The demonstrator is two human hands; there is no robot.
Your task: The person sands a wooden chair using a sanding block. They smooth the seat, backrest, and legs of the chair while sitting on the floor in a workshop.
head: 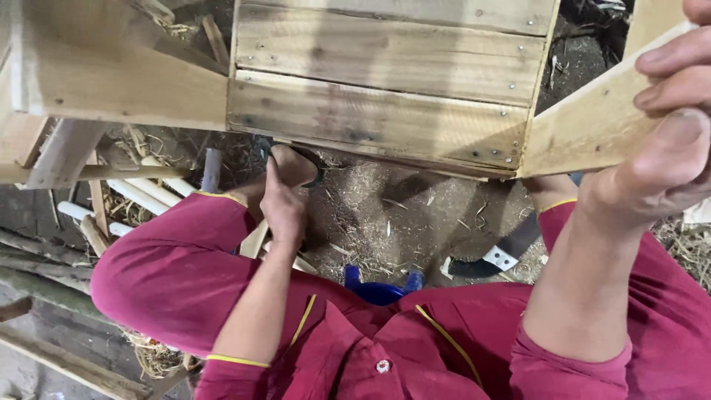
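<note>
While the right hand clamps the edge of a slanted plank at the right of the frame, fingers curled over its top edge and thumb pressed on its face, the left hand hangs low between the knees, well under the slatted panel. That panel, three nailed boards running left to right, stands just above and ahead of the left hand; the plank meets its lower right corner and rises away to the upper right, so its long axis runs diagonally toward the right hand. The left hand points down at the sawdust floor, fingers loosely together; a pale stick shows just beneath it, but I cannot tell whether the fingers grip it or merely pass in front. Another plank joins the panel on the left, nearer the left hand yet untouched. A blue stool peeks out between the legs, and a sandal lies right of it.
</note>
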